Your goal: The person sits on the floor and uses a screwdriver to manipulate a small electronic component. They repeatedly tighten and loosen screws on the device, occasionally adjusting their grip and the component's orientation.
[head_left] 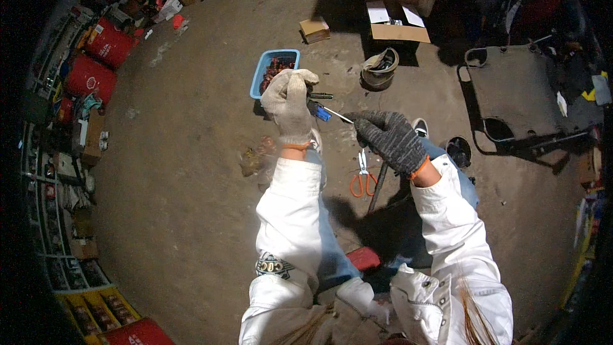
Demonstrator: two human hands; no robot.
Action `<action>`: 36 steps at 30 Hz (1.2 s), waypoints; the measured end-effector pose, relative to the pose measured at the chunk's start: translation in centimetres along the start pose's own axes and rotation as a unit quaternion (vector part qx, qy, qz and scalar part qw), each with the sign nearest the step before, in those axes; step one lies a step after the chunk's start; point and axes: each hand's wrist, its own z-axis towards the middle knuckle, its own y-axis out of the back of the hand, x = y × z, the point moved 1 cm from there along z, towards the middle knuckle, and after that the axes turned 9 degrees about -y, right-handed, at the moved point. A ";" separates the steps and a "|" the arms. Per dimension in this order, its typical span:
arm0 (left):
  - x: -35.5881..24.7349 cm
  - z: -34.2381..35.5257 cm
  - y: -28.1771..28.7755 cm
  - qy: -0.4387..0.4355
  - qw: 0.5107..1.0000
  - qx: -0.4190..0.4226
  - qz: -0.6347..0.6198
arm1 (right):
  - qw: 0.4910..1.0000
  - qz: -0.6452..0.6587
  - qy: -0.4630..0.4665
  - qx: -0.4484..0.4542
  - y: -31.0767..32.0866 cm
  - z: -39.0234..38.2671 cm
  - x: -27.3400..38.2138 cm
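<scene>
My left hand point(288, 103), in a pale knit glove, is closed round a small blue and black part point(322, 113). Dark prongs stick out of its right side; the rest is hidden by the glove. My right hand point(388, 140), in a dark grey glove with an orange cuff, pinches a thin pale rod point(338, 115). That rod slants up and left to the blue part; its other end is hidden in the fingers. Scissors point(363, 177) with orange handles lie on the floor below my hands. Just beyond my left hand stands a light blue basin point(262, 64) holding reddish-brown pieces point(279, 66).
A dark bar point(378, 188) lies beside the scissors. Farther off are a round container point(380, 69), an open cardboard box point(399, 30) and a small carton point(315, 30). A grey folding seat point(514, 92) stands at right; red drums point(92, 80) and loaded shelves line the left.
</scene>
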 end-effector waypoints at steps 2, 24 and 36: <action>0.4 -0.2 0.2 0.054 0.998 -0.027 -0.036 | 0.998 -0.051 0.006 0.028 0.7 1.0 -1.5; -0.2 -0.9 -2.5 -0.105 0.986 0.123 0.027 | 0.998 0.052 -0.031 -0.036 -0.8 2.2 -0.4; 1.4 -1.1 -2.8 0.265 0.923 0.105 -0.258 | 0.955 0.087 0.049 -0.279 -0.6 1.4 1.4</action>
